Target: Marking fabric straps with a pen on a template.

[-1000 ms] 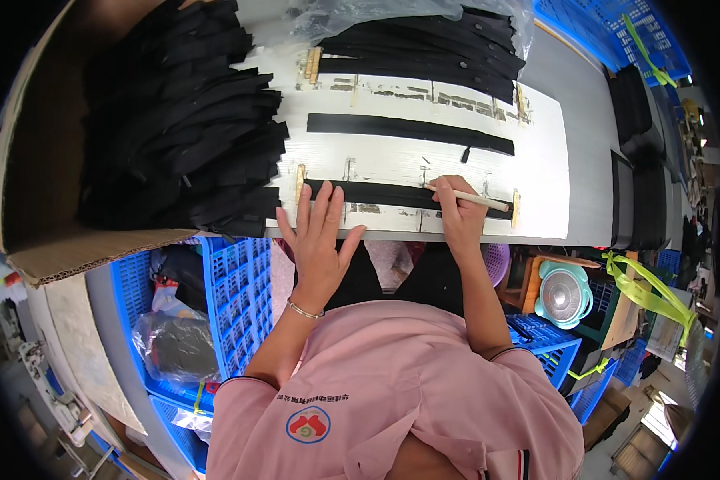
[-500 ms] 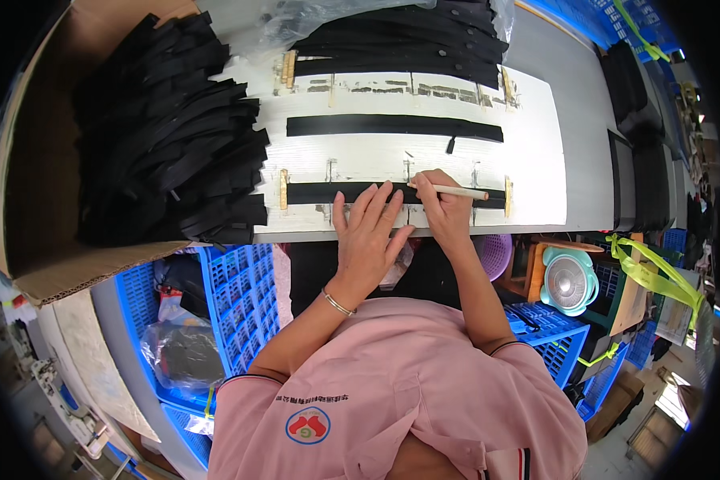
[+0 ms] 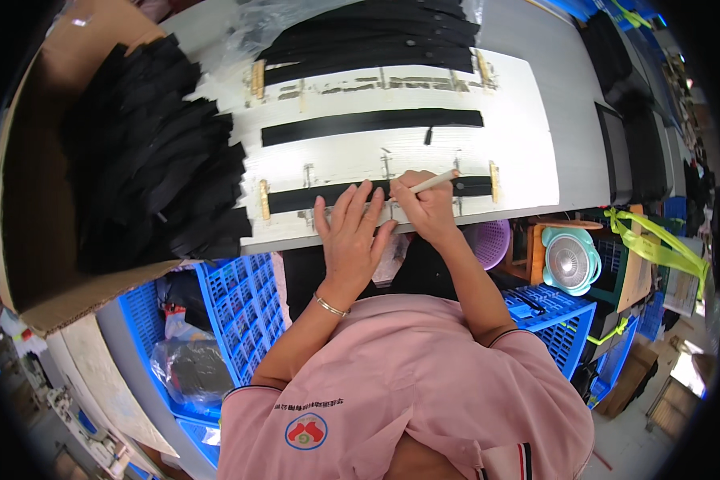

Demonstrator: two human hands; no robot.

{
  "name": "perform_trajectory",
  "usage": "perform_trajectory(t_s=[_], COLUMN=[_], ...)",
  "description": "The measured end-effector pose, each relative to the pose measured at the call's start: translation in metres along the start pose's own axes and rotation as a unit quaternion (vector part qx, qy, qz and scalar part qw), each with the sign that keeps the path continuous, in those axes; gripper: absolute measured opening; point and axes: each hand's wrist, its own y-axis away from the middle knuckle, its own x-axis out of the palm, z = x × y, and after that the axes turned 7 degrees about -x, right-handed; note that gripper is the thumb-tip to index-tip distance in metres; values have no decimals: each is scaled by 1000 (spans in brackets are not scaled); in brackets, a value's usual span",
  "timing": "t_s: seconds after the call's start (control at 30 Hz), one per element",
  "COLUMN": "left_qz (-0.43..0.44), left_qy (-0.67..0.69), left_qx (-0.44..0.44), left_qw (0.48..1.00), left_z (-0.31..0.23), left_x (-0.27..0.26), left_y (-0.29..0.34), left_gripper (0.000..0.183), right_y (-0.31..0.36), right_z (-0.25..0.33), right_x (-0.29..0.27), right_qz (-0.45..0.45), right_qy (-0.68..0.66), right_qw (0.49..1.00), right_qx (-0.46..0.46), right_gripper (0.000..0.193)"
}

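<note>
A narrow black fabric strip (image 3: 292, 199) lies along the near side of a white board (image 3: 524, 132), between two small yellowish end stops. My left hand (image 3: 350, 244) rests on it with the fingers spread flat. Just to the right, my right hand (image 3: 428, 212) grips a slim white pencil (image 3: 436, 182), its lower end at the strip by a dark line marked on the board. The exact tip is hidden by the fingers. Farther back on the board lies a second black strip (image 3: 360, 122), with a small black tab (image 3: 429, 136) below it.
A heap of black strips (image 3: 148, 152) fills an open cardboard box (image 3: 108, 28) on the left. More strips (image 3: 376, 36) lie at the board's far side beside clear plastic. Below the table edge stand blue crates (image 3: 240, 308) and a turquoise fan (image 3: 572, 260).
The pencil has tilted, its upper end now raised toward the far right. Board and strips have shifted left in the view. My left hand still lies flat on the near strip.
</note>
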Motion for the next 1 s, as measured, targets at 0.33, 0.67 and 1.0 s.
perform_trajectory(t_s=[0.33,0.67,1.0], left_qz=[-9,-38,-8], left_qy=[-34,37,115], left_qx=[6,14,48], left_qw=[999,998,992], left_z=[2,-30,-71], left_x=[2,18,62], left_y=[2,-15,-58], left_gripper=[51,38,22], right_y=[23,26,27], right_z=[-1,-33,-34], right_x=[-75,-86,-85], right_qz=[-163,-174,-136], right_qy=[-96,-67,-45], right_qw=[973,969,979], right_qx=[132,163,148], right_gripper=[24,26,22])
